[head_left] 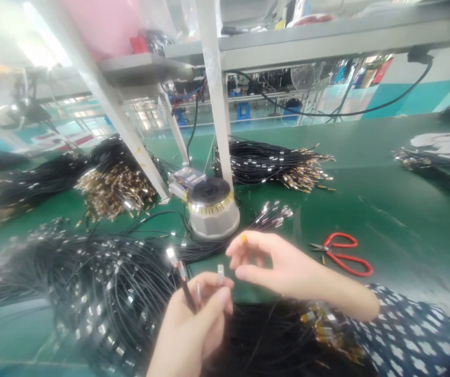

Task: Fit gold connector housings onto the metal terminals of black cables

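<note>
My left hand (203, 319) is closed around a black cable (188, 293) whose bare metal connector (172, 255) points up past the fingers. A small silver piece (221, 271) stands up at its fingertips, beside the thumb. My right hand (264, 262) hovers just to the right, thumb and bent fingers apart, gripping nothing that I can see. A small yellow spot (244, 238) shows on its index finger. Below both hands lies a dark bundle of cables (264, 340) with yellowish metal ends. Red-handled scissors (342, 254) rest open-bladed right of my right hand.
A grey round device with a black top (211, 207) stands ahead, beside a white shelf post (219, 94). Cable bundles lie behind it (264, 162), at left (115, 183) and at front left (103, 293). White gloves (445, 144) lie far right on the green table (405, 220).
</note>
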### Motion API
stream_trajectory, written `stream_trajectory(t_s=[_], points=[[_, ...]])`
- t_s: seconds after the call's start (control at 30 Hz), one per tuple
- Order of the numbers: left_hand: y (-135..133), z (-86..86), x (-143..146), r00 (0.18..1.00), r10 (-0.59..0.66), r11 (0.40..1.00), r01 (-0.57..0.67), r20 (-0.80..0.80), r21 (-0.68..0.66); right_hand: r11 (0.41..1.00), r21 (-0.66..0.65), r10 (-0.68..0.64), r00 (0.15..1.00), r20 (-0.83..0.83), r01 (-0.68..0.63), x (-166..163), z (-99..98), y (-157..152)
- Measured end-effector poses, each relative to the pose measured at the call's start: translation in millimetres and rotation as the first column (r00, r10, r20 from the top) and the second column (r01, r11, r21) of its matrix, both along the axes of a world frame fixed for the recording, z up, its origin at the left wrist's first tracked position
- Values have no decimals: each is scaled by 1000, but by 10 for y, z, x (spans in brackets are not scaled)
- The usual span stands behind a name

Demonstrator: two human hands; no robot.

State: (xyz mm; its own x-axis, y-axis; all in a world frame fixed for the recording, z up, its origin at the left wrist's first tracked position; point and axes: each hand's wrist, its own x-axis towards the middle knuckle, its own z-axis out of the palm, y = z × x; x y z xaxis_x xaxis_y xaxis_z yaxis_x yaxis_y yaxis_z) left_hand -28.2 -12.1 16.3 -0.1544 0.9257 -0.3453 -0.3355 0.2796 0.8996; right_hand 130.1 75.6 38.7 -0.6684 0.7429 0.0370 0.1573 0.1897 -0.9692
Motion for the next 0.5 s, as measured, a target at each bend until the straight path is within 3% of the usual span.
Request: stream_trajectory(t_s=[0.1,0.2,0.33,0.5], points=[[37,-8,-28,997,73,997,-73,4,20,993,41,99,963,250,-113,85,78,-18],[73,-40,2,997,50,999,-51,-56,-5,967,51,205,879,431,-250,130,143,-50],[106,-106,47,984,-18,1000,20,-179,10,929,204,158,829,537,-310,111,203,-107],[99,-123,62,955,-30,994,60,-295,92,917,233,117,775,622,-325,79,269,-158]])
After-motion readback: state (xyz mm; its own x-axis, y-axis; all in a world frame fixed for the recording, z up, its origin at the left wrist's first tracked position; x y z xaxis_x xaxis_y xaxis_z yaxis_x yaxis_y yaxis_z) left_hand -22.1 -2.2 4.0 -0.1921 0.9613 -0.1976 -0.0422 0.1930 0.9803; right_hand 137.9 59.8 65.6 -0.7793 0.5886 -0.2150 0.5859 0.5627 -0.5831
